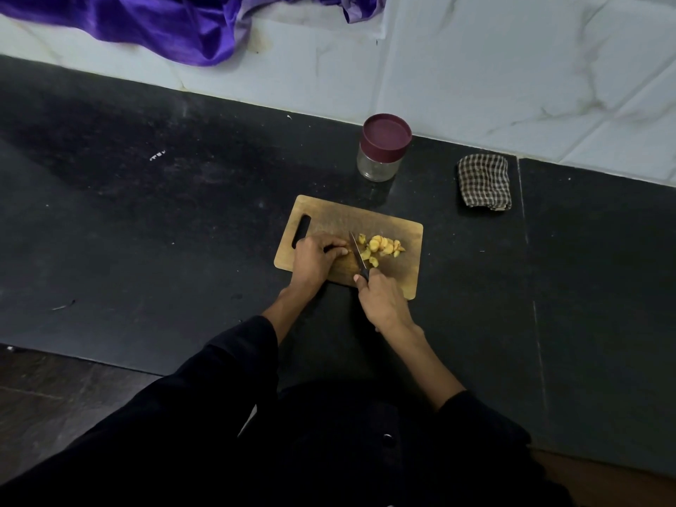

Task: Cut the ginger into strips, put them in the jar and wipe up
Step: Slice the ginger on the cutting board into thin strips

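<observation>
Left hand [315, 258] fingers curl down on the brown wooden cutting board [409, 267], whatever they pin hidden; right hand [382, 300] grips the black-handled knife [358, 255], yellow cut ginger pieces [380, 247] just right of its blade; lidded clear jar [382, 148] beyond

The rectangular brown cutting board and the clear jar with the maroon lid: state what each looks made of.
Rectangular brown cutting board: likely wood, matte, worn; uneven brown tone with darker scuffed patches.
Clear jar: transparent glass or plastic, cannot tell which; the dark counter shows through.
Maroon lid: probably plastic, smooth with a soft sheen.
</observation>
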Tool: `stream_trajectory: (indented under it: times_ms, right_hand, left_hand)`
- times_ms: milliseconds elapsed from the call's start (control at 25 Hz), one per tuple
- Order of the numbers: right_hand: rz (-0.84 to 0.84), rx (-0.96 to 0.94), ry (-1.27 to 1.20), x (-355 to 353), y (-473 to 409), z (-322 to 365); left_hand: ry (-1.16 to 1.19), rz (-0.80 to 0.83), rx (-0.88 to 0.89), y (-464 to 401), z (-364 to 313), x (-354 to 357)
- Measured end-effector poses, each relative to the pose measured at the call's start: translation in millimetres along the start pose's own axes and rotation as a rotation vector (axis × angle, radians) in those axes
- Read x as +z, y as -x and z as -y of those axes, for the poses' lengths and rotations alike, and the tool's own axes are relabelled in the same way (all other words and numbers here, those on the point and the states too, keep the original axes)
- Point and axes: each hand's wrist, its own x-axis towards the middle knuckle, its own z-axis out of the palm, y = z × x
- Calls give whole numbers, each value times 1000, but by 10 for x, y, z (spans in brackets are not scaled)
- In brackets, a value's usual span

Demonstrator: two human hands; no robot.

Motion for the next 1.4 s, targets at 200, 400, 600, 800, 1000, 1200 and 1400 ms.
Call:
stream_trajectory:
  times_ms: [200, 400, 600, 800, 1000, 1200, 1400]
  right_hand:
    - [17, 10, 26, 32, -36, 15]
    - [-16, -10, -6, 21, -68, 10]
    - [-9, -20, 28, 56, -104, 14]
    - [-15, -3, 62, 103, -135, 25]
    - [-51, -15, 106, 149, -159, 60]
    - [-46, -1, 107, 114, -211, 108]
    - [-14, 19, 86, 47, -281, 167]
  left_hand:
    - [9, -1, -12, 1, -9, -7]
    - [24, -8, -20, -2, -8, 6]
    - [21, -16, -21, -1, -6, 18]
    - [18, -13, -32, -3, -5, 20]
    - [13, -24, -38, -15, -8, 23]
    - [19, -31, -58, -17, -12, 42]
    - [13, -42, -48, -22, -32, 36]
